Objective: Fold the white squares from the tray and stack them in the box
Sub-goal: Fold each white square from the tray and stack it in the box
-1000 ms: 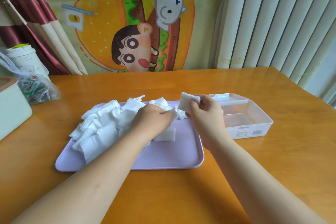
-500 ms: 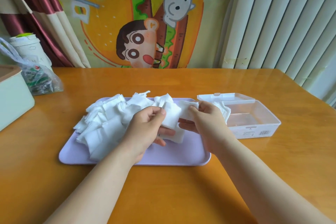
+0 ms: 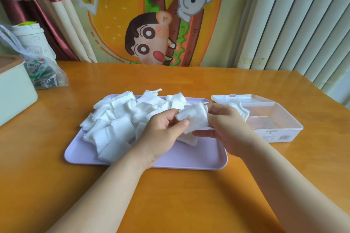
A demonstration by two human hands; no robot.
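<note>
Over one tray [image 3: 189, 157], two hands [image 3: 161, 134] [image 3: 229, 126] pinch one square [image 3: 195, 117].

A home was suggested: a cartoon burger hanging [image 3: 117, 24] was seen at twelve o'clock, red-and-cream curtains [image 3: 56, 15] at ten, vertical blinds [image 3: 303, 24] at two (all behind a wooden table [image 3: 170, 204]).

**Wooden table and its load**

The table [image 3: 170, 198] carries a lilac tray [image 3: 189, 164] in the middle, a clear open box [image 3: 280, 135] just right of it, and at the far left a pale green container [image 3: 15, 96] beside a plastic bag [image 3: 44, 74].
</note>
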